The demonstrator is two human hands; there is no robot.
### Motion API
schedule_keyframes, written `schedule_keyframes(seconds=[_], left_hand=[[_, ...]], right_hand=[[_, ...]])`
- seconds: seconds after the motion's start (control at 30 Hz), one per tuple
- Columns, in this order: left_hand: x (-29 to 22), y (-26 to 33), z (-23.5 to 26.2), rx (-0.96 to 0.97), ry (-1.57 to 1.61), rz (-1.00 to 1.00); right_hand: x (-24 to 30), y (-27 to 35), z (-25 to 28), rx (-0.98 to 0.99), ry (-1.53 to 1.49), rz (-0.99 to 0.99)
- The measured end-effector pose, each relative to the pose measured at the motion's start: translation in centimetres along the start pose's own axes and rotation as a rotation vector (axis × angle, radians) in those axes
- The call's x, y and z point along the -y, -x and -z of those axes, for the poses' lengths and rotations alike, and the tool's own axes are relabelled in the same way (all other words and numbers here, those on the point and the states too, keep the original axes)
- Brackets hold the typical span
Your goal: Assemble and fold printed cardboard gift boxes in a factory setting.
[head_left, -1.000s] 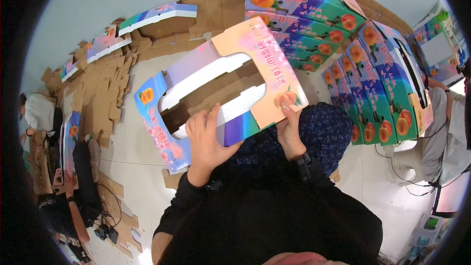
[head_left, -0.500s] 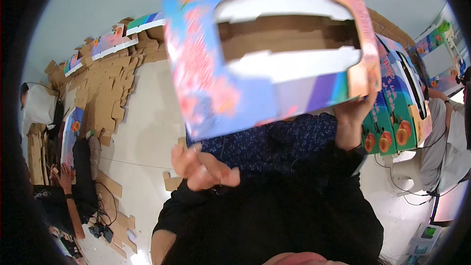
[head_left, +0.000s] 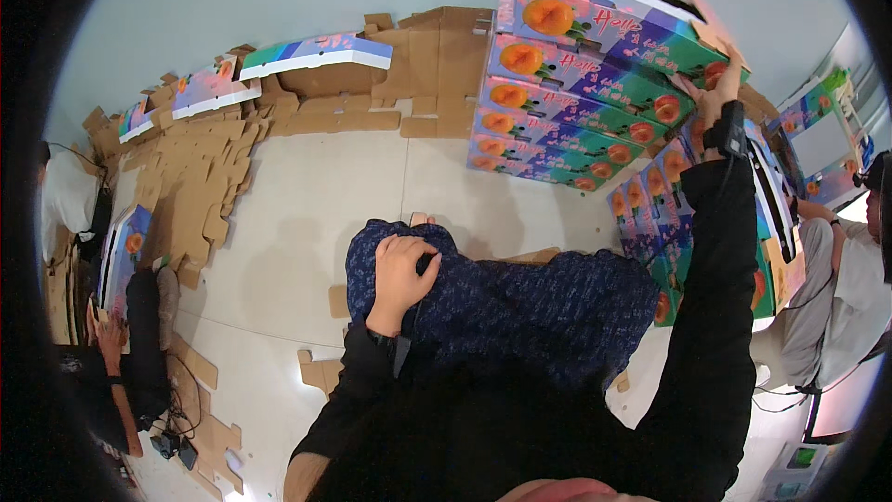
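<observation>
The left hand point(head_left: 401, 270) sits just left of the frame's centre, palm down, fingers curled and spread a little, resting on the person's own knee in dark patterned cloth. Its forearm, in a black sleeve, runs down to the lower left of centre, bent at the elbow, with a dark band at the wrist. The right arm stretches straight up the right side of the frame, black-sleeved, a dark band on the wrist. The right hand point(head_left: 720, 84) is raised at the upper right, fingers extended upward, pressed flat.
</observation>
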State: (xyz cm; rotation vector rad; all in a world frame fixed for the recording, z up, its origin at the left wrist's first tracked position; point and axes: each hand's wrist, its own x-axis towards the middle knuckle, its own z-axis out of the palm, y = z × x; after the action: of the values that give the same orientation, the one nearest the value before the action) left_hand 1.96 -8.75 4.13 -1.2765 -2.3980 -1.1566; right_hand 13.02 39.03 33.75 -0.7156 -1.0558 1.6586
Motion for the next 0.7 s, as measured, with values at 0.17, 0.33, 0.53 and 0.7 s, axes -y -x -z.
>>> schedule_keyframes(seconds=[0.17,0.33,0.53,0.7], left_hand=[[0.1,0.3,0.4,-0.017,-0.022,0.017],[0.1,0.4,0.5,-0.012,-0.018,0.018],[-0.3,-0.1,0.2,0.017,-0.010,0.037],[0.2,0.3,0.7,0.003,-0.048,0.042]], right_hand=[[-2.4,-2.0,-1.9,-0.154,0.098,-0.085],[-2.1,-2.3,-2.0,-0.057,0.113,-0.130],[-0.7,-9.2,2.0,0.022,0.210,-0.117],[-0.3,-5.4,-4.0,-0.375,1.018,0.917]])
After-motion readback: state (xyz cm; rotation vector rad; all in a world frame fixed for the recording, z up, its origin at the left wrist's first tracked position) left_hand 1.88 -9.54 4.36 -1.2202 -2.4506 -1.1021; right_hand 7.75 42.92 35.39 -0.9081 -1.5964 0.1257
